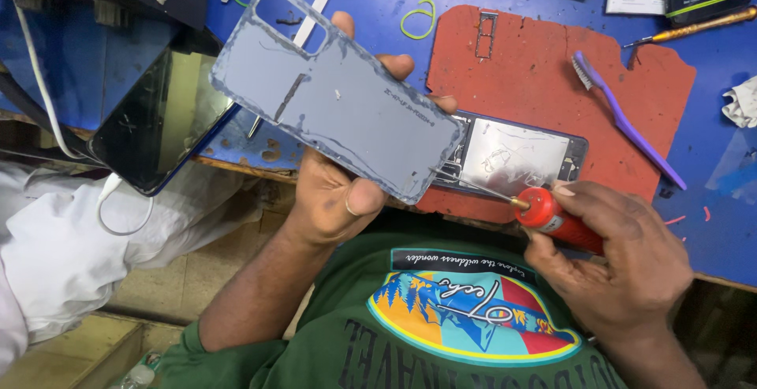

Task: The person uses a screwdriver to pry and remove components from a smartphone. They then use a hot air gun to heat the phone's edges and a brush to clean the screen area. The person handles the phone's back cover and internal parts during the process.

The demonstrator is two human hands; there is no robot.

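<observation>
1. Your left hand (pixel 335 192) has its grip clenched on the grey back cover (pixel 335 93) of a phone; the thumb presses the near edge, the fingertips show past the far edge, and the cover is tilted with its inner face toward you; its camera cutout is at the upper left corner.
2. Your right hand (pixel 619 259) has its grip closed around a red-handled screwdriver (pixel 552 219); the thin metal shaft runs up and left from the handle, and its tip meets the lower right corner of the back cover.
3. Take the red mat (pixel 544 74) on the blue counter (pixel 710 168) as your landmark; the opened phone body (pixel 516 156) lies on the mat's near edge, silver inner plate up, just behind the back cover's right end.
4. A purple brush (pixel 623 121) lies slanted across the mat's right edge; a small metal tray frame (pixel 486 34) sits on the mat near its far left corner.
5. Left of the mat, a green rubber band (pixel 418 17) lies on the counter; further left, another phone with a dark screen (pixel 154 125) leans at the counter's edge, with a white cable (pixel 47 97) beside it.
6. Beyond the mat's far right corner lies a yellow-handled screwdriver (pixel 698 26).
</observation>
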